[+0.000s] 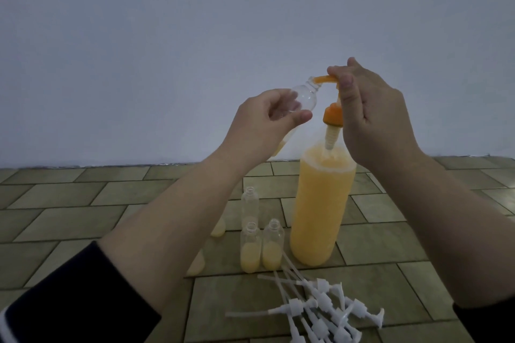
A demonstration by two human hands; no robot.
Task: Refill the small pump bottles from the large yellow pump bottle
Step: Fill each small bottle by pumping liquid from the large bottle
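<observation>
The large yellow bottle [320, 203] stands on the tiled floor, full of yellow liquid. Its orange pump [331, 115] is lifted clear of the bottle's neck, with the dip tube hanging into the opening. My right hand [370, 117] grips the pump head from above, fingers curled over the nozzle. My left hand [264, 117] holds a small clear bottle [111, 97] tilted, its open mouth against the nozzle tip. This bottle looks empty at the top; its base is hidden by my hand.
Three small uncapped bottles [262, 242] stand left of the large bottle, two part-filled with yellow. More yellow bottle bases show behind my left forearm [218, 228]. Several white pump caps [320, 306] with tubes lie in a heap in front. A pale wall rises behind.
</observation>
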